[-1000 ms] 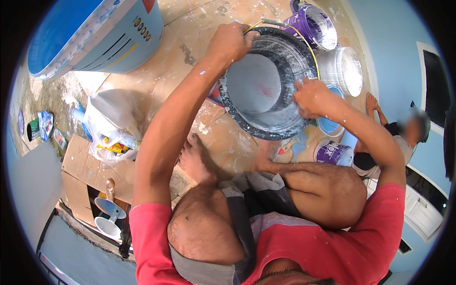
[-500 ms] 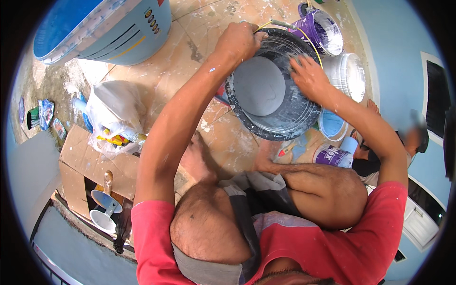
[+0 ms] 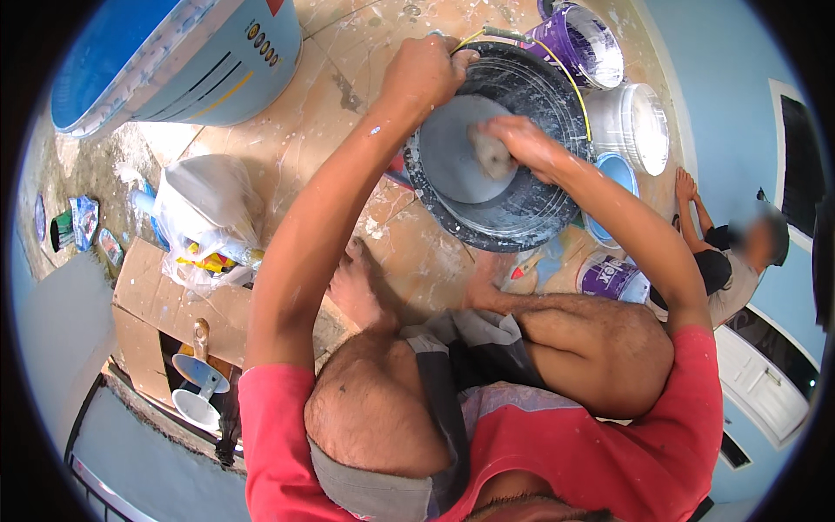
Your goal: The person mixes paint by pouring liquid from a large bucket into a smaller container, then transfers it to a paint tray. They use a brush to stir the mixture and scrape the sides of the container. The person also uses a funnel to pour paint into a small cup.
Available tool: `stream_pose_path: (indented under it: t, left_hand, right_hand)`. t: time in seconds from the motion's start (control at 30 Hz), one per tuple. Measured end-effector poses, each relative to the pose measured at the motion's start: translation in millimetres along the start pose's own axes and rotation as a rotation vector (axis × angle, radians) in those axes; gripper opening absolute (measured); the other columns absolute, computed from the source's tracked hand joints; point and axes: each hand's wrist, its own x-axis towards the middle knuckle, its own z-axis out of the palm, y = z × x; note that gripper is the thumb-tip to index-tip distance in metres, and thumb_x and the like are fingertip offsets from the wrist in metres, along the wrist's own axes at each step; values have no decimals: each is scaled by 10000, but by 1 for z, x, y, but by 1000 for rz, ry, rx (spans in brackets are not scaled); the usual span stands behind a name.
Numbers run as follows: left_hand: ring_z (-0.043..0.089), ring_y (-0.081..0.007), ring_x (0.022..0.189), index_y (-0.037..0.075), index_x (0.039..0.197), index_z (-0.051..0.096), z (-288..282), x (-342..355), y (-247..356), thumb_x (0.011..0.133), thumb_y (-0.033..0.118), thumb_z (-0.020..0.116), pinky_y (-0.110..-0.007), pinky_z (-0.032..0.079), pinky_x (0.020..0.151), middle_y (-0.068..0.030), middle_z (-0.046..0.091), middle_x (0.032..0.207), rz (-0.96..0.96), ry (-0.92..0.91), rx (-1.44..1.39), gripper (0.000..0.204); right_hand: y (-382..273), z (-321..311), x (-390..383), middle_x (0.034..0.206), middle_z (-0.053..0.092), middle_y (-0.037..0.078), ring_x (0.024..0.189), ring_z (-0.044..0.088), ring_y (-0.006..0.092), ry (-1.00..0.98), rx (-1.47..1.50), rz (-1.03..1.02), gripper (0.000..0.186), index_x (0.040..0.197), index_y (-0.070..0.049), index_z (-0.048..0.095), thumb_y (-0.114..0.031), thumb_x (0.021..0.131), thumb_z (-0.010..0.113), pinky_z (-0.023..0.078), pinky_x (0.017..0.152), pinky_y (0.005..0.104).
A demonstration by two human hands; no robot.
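Note:
A black paint-splashed bucket [image 3: 557, 204] leans on the tiled floor, its mouth toward me. Greyish-white liquid [image 3: 444, 148] lies inside, toward its left. My left hand [image 3: 430, 70] grips the far left of the rim, beside the end of the yellow wire handle [image 3: 565, 65]. Inside the bucket's mouth is my right hand [image 3: 522, 143], its fingers closed on a pale wet rag-like lump [image 3: 492, 157] over the liquid. Motion blurs the lump, so whether it is cloth or sponge does not show.
A large blue pail [image 3: 217, 78] stands far left, near a plastic bag [image 3: 209, 200] and cardboard [image 3: 143, 287]. Right of the bucket are purple [image 3: 587, 43], clear [image 3: 639, 126] and light blue tubs [image 3: 613, 174]. A seated person [image 3: 735, 261] is by the right wall.
My right hand has moved left from the bucket's inner right wall to over the liquid, where the pale lump now shows. The bucket has shifted slightly; my left hand still grips its rim.

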Motion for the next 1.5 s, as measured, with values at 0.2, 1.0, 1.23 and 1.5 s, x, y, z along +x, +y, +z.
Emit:
stream_pose_path:
  t: [0.2, 1.0, 1.23, 1.5]
  left_hand:
    - [725, -477, 888, 79, 1088, 809, 3, 5, 5, 976, 395, 725, -519, 563, 835, -270, 743, 906, 12, -33, -42, 345]
    - [742, -447, 875, 79, 1139, 811, -2, -1, -3, 985, 411, 722, -501, 571, 817, -259, 752, 895, -1, -14, -40, 377]
    - [739, -443, 873, 69, 1144, 807, 2, -1, 0, 992, 401, 716, -507, 564, 828, -255, 749, 898, -18, -34, -50, 376]
    - [733, -444, 883, 78, 1141, 806, 4, -2, -2, 993, 402, 712, -496, 560, 837, -245, 751, 911, -20, -19, -36, 368]
  right_hand:
    - [23, 43, 78, 1205, 727, 191, 1007, 712, 287, 391, -571, -388, 451, 1257, -10, 699, -377, 998, 654, 596, 741, 402]
    - [11, 51, -72, 1043, 648, 184, 982, 637, 358, -283, -456, -623, 298, 1171, 22, 607, -205, 977, 598, 502, 920, 437]
    - [-8, -21, -101, 1109, 677, 274, 1098, 662, 446, -336, -1088, -262, 459, 1283, -56, 683, -312, 903, 678, 518, 1000, 530]
    - [-30, -59, -99, 1240, 714, 162, 1116, 723, 301, 34, -385, -370, 440, 1247, -5, 690, -176, 844, 738, 580, 968, 412]
